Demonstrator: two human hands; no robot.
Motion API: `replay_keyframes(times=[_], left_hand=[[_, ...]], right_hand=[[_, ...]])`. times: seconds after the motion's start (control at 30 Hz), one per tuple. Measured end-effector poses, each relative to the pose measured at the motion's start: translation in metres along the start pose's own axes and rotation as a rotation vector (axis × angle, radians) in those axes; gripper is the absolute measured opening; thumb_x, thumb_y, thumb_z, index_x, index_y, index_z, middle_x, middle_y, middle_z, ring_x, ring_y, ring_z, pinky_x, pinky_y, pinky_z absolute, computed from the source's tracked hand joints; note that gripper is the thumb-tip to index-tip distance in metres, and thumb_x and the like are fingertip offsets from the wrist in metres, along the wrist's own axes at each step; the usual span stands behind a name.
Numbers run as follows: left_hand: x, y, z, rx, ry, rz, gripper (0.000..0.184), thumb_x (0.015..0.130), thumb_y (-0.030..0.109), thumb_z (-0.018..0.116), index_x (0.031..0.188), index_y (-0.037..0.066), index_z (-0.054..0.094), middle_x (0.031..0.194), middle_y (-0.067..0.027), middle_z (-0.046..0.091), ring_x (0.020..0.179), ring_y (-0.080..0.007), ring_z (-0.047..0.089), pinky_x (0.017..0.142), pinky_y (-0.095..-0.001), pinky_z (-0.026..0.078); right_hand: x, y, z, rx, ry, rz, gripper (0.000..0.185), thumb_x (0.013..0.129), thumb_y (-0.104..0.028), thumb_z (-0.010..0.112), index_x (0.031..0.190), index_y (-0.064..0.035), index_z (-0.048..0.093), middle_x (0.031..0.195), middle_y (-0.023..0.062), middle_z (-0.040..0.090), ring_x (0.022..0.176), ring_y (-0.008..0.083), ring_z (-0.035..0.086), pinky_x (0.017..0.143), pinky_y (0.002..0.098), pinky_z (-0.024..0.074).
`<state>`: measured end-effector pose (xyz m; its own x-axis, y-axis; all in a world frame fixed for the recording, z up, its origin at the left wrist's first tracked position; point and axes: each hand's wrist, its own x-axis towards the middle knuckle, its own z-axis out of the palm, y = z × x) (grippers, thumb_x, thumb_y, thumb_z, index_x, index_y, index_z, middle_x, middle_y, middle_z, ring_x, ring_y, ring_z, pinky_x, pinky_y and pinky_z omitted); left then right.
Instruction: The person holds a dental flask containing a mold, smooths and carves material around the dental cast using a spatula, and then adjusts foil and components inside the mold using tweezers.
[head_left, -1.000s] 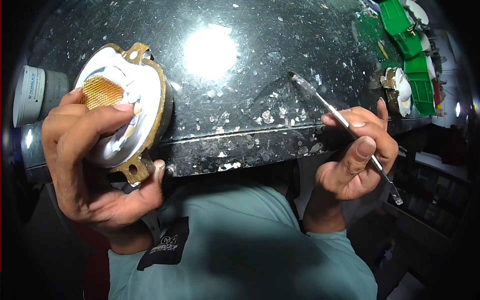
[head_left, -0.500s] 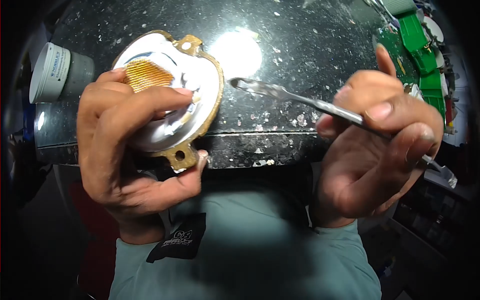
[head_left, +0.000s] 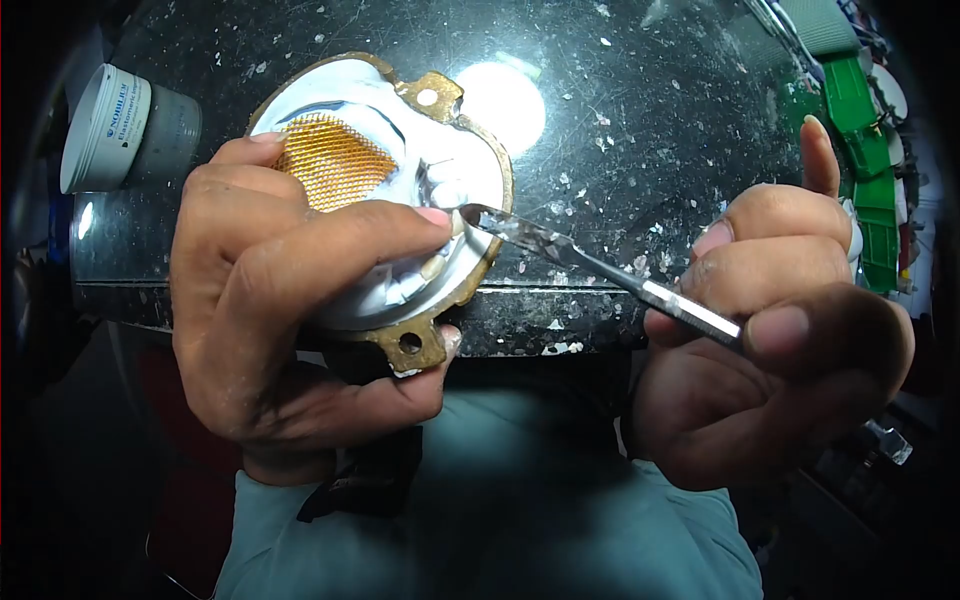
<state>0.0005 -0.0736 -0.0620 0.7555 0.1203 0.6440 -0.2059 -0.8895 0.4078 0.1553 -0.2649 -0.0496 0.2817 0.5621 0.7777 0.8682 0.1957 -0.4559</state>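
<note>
Left grip (head_left: 250,290) clasps brass-rimmed mould (head_left: 482,172), view's 11 o'clock; index fingertip (head_left: 434,215) at a tooth (head_left: 458,225). Right grip (head_left: 790,330) closed round spatula (head_left: 605,270), blade towards mould's 3 o'clock, contact unclear. Risk, judged: unsteady hold, blade skids, nicks finger or loosens tooth.

Only legible txt I can spot is on the white tub (head_left: 92,130) at abt 10 o'clock on the table (head_left: 640,110). Its label (head_left: 124,115) has "NOBILIUM" in caps, w/ "Elastomeric" on the line next to it, then what looks like "Impr…", tho that end's too small to be sure abt. Print's blue, runs sideways, reading up twd 12–1 o'clock. Black patch (head_left: 385,470) on the shirt, approx 7 o'clock: too dark to read, tbh.
</note>
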Motion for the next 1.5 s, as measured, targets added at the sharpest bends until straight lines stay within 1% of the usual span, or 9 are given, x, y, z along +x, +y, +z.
replay_keyframes(times=[0.13, 0.23, 0.37, 0.53, 0.77, 1.0, 1.2, 1.3, 1.5], left_hand=[[-0.001, -0.001, 0.001, 0.030, -0.009, 0.023, 0.057, 0.056, 0.039, 0.084, 0.101, 0.007, 0.071, 0.085, -0.0036, 0.053, 0.080, -0.0205, 0.055, 0.098, -0.0506, 0.046], [-0.001, 0.002, 0.001, 0.050, -0.026, 0.046, 0.058, 0.057, 0.040, 0.085, 0.103, 0.007, 0.071, 0.087, -0.0037, 0.054, 0.082, -0.0206, 0.056, 0.098, -0.0512, 0.046], [-0.003, 0.003, 0.000, 0.077, -0.059, 0.068, 0.060, 0.058, 0.042, 0.085, 0.106, 0.008, 0.072, 0.090, -0.0036, 0.053, 0.085, -0.0208, 0.056, 0.098, -0.0523, 0.046], [-0.002, 0.005, 0.000, 0.077, -0.074, 0.069, 0.059, 0.060, 0.042, 0.085, 0.107, 0.008, 0.072, 0.091, -0.0034, 0.052, 0.085, -0.0208, 0.056, 0.099, -0.0526, 0.045], [-0.002, 0.002, 0.000, 0.065, -0.065, 0.087, 0.061, 0.062, 0.045, 0.084, 0.107, 0.007, 0.071, 0.089, -0.0032, 0.052, 0.085, -0.0202, 0.055, 0.099, -0.0527, 0.046], [0.001, 0.003, 0.003, 0.062, -0.063, 0.080, 0.064, 0.067, 0.055, 0.082, 0.107, 0.006, 0.071, 0.088, -0.0032, 0.052, 0.084, -0.0195, 0.055, 0.098, -0.0528, 0.046], [0.004, 0.003, 0.008, 0.061, -0.047, 0.088, 0.068, 0.066, 0.060, 0.081, 0.105, 0.005, 0.071, 0.087, -0.0029, 0.052, 0.083, -0.0191, 0.054, 0.097, -0.0526, 0.046], [0.006, 0.006, 0.011, 0.063, -0.035, 0.068, 0.066, 0.066, 0.057, 0.082, 0.105, 0.005, 0.071, 0.087, -0.0030, 0.053, 0.083, -0.0194, 0.055, 0.097, -0.0525, 0.046], [0.015, 0.011, 0.017, 0.030, -0.035, 0.059, 0.057, 0.062, 0.041, 0.086, 0.105, 0.006, 0.069, 0.089, -0.0036, 0.053, 0.085, -0.0201, 0.056, 0.098, -0.0517, 0.046]], right_hand=[[0.000, 0.001, -0.004, -0.046, -0.031, -0.027, 0.040, 0.107, -0.032, 0.019, 0.101, -0.0111, 0.052, 0.061, 0.0015, 0.054, 0.060, 0.0157, 0.049, 0.109, 0.0525, 0.0393], [-0.003, 0.002, -0.002, -0.061, -0.002, -0.065, 0.037, 0.107, -0.031, 0.021, 0.102, -0.0103, 0.051, 0.062, 0.0018, 0.054, 0.057, 0.0150, 0.047, 0.109, 0.0534, 0.0394], [-0.002, 0.005, 0.004, -0.039, 0.040, -0.115, 0.034, 0.107, -0.031, 0.023, 0.101, -0.0097, 0.050, 0.061, 0.0026, 0.052, 0.054, 0.0141, 0.043, 0.109, 0.0540, 0.0393], [-0.002, 0.005, -0.002, 0.020, 0.029, -0.103, 0.033, 0.106, -0.030, 0.025, 0.100, -0.0091, 0.050, 0.061, 0.0036, 0.052, 0.053, 0.0136, 0.041, 0.108, 0.0542, 0.0394], [0.000, 0.001, 0.001, -0.102, 0.023, -0.079, 0.032, 0.106, -0.030, 0.025, 0.097, -0.0100, 0.049, 0.062, 0.0036, 0.052, 0.054, 0.0139, 0.044, 0.106, 0.0549, 0.0416], [-0.002, 0.006, -0.006, -0.004, 0.052, -0.056, 0.035, 0.106, -0.031, 0.022, 0.095, -0.0102, 0.047, 0.061, 0.0033, 0.053, 0.052, 0.0142, 0.045, 0.106, 0.0544, 0.0419], [0.000, 0.006, -0.011, -0.011, 0.032, 0.004, 0.035, 0.107, -0.033, 0.023, 0.093, -0.0111, 0.046, 0.058, 0.0023, 0.052, 0.054, 0.0138, 0.047, 0.106, 0.0538, 0.0418], [0.000, 0.007, -0.010, -0.034, 0.057, 0.018, 0.037, 0.109, -0.035, 0.022, 0.092, -0.0109, 0.045, 0.057, 0.0015, 0.051, 0.055, 0.0137, 0.047, 0.106, 0.0533, 0.0422], [-0.001, 0.014, -0.013, -0.050, 0.155, 0.042, 0.039, 0.110, -0.035, 0.020, 0.092, -0.0105, 0.043, 0.059, 0.0024, 0.052, 0.056, 0.0148, 0.048, 0.105, 0.0531, 0.0437]])
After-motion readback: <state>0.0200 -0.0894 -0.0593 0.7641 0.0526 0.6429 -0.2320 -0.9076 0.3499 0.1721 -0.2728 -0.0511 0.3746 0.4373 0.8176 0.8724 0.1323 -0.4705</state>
